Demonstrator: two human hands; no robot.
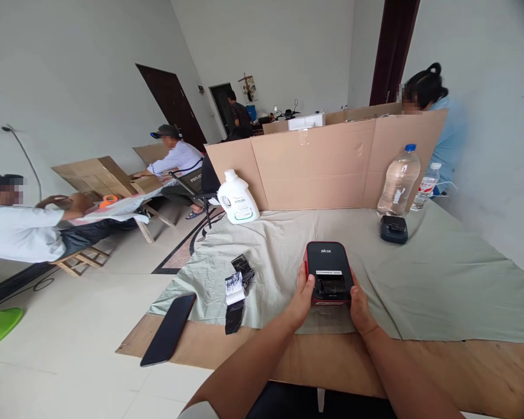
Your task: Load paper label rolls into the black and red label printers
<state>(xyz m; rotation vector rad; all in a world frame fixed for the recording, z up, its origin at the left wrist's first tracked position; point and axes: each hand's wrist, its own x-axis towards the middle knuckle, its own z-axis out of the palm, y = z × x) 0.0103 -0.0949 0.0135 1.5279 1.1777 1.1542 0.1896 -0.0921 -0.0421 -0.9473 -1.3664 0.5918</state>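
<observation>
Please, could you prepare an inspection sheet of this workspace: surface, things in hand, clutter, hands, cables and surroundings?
Surface: wrinkled cloth over brown board, front edge uncovered.
Things in hand: one black-red device.
Clutter: black strips, white paper, dark slab, jug, big bottle, small bottle, small black box.
Hands: left hand and right hand hold the device's opposite sides.
Cables: wall cable and floor cable, both far left.
Surroundings: cardboard screen behind the cloth; seated person at left, others beyond.
</observation>
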